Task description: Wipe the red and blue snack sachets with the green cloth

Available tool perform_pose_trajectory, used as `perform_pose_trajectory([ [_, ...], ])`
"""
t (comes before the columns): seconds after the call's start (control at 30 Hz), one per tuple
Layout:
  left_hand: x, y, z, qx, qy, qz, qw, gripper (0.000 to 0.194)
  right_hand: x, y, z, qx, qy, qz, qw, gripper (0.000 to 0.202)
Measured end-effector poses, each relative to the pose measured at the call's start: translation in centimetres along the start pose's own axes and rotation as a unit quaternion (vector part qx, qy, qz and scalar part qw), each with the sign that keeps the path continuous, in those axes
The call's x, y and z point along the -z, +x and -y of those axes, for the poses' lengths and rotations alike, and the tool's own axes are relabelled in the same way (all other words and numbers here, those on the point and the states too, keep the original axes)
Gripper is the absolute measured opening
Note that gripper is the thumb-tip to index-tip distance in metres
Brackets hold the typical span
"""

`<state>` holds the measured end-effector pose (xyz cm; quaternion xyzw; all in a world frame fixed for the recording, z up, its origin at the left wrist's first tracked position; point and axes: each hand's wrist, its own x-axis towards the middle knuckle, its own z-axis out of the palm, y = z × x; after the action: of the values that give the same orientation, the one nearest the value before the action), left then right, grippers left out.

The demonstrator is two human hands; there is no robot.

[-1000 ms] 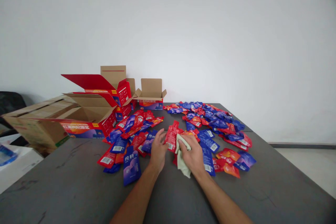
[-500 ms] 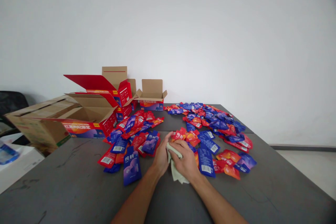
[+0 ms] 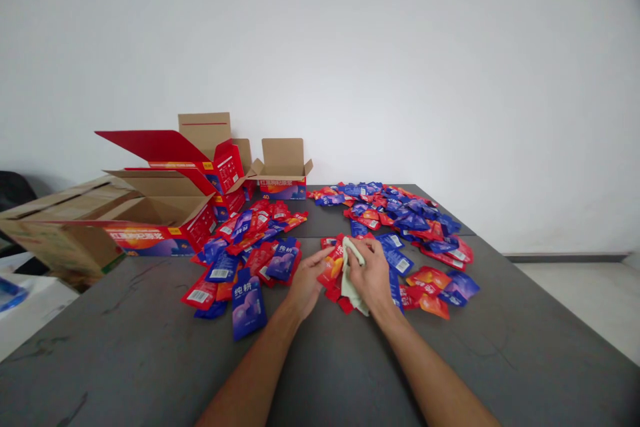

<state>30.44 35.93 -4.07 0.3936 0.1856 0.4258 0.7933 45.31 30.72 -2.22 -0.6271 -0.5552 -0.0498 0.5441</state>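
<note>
My left hand (image 3: pixel 306 282) grips the left edge of a red pouch (image 3: pixel 331 268) between thumb and fingers. A pale green cloth (image 3: pixel 351 290) is bunched in my right hand (image 3: pixel 371 275), against the right side of that pouch. The cloth's lower end hangs down above the dark table. Left of my hands lies a pile of red and blue pouches, with a blue pouch (image 3: pixel 248 305) at its near edge. More pouches lie to the right, among them a red and orange one (image 3: pixel 429 279) beside a blue one (image 3: pixel 459 287).
Open red boxes stand at the left, one in front (image 3: pixel 150 240) and one farther back (image 3: pixel 283 188). A large brown carton (image 3: pixel 65 247) is beyond the left edge of the dark table (image 3: pixel 325 373). A heap of pouches (image 3: pixel 405 213) spreads along the back right.
The red pouch now shows between my hands, which have moved apart and slightly up in the picture. My right hand has shifted right with the cloth. The view has tilted a little.
</note>
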Motion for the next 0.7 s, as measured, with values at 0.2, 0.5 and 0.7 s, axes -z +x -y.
perform_pose_trajectory([
  [0.2,0.0,-0.2,-0.8,-0.029,0.007,-0.045,0.999,0.048,-1.2,-1.7,2.0,0.059,0.037,0.110,0.992,0.026],
  [0.5,1.7,0.9,-2.0,-0.215,0.422,-0.119,0.873,0.034,-1.2,-2.1,1.9,0.051,-0.022,0.193,0.980,0.019],
  [0.7,4.2,0.8,-2.3,-0.232,0.677,-0.201,0.669,0.044,-0.7,-1.8,0.9,0.005,-0.115,0.204,0.972,0.017],
])
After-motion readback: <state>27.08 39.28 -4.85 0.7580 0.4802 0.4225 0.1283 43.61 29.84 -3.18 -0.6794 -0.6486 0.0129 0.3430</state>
